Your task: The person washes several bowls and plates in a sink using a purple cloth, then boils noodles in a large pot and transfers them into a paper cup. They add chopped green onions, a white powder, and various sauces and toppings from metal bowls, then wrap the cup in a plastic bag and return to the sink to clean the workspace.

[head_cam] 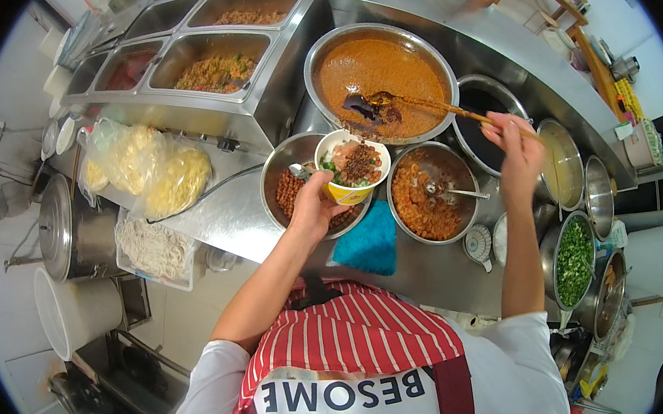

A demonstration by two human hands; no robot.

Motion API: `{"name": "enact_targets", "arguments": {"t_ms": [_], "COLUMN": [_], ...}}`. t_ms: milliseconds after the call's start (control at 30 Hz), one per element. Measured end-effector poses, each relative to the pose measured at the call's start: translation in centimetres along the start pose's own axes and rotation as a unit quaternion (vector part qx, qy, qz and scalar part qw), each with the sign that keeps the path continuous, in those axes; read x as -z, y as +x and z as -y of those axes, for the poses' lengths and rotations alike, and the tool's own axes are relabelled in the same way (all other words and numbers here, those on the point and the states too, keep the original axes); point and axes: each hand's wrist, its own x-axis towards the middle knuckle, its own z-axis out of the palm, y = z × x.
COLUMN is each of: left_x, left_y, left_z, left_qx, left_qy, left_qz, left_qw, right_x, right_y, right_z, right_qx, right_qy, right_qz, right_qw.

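My left hand (315, 205) grips a yellow and white paper bowl (349, 194) from its near left side. Chopped greens, brown crumbs and a pinkish topping lie inside it. My right hand (517, 147) holds the handle of a long wooden spoon (437, 105). The spoon's bowl rests over a large steel basin (313, 55) of orange-brown sauce, beside a dark oily patch. Under the paper bowl is a steel bowl of brown beans or nuts (288, 194), partly hidden. To its right stands a steel bowl of chopped orange food (427, 207) with a metal spoon in it.
A pot of dark liquid (479, 134) stands behind my right hand; chopped green onions (575, 260) fill a bowl farther right. A teal cloth (369, 240) lies on the steel counter. At left are food wells (210, 66), bagged noodles (175, 183) and a noodle tub (154, 250).
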Motion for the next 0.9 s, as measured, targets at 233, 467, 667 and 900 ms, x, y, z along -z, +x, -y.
{"name": "enact_targets", "arguments": {"t_ms": [233, 467, 667, 900], "left_x": [-0.2, 0.0, -0.1, 0.0], "left_y": [-0.1, 0.1, -0.1, -0.1], "left_z": [-0.1, 0.3, 0.2, 0.3], "left_qx": [-0.001, -0.002, -0.01, -0.007], "left_qy": [0.009, -0.02, -0.005, -0.002], "left_qz": [-0.013, -0.019, -0.022, -0.032], "left_qw": [1.0, 1.0, 1.0, 0.999], "right_x": [0.6, 3.4, 0.0, 3.2], "right_y": [1.8, -1.3, 3.0, 0.7], "right_z": [-3.8, 2.5, -4.2, -2.4], "right_qx": [-0.174, -0.066, -0.098, -0.137], "right_qy": [0.12, 0.118, 0.104, 0.157], "right_qz": [-0.082, 0.008, -0.063, -0.045], "right_qw": [0.974, 0.991, 0.988, 0.977]}}
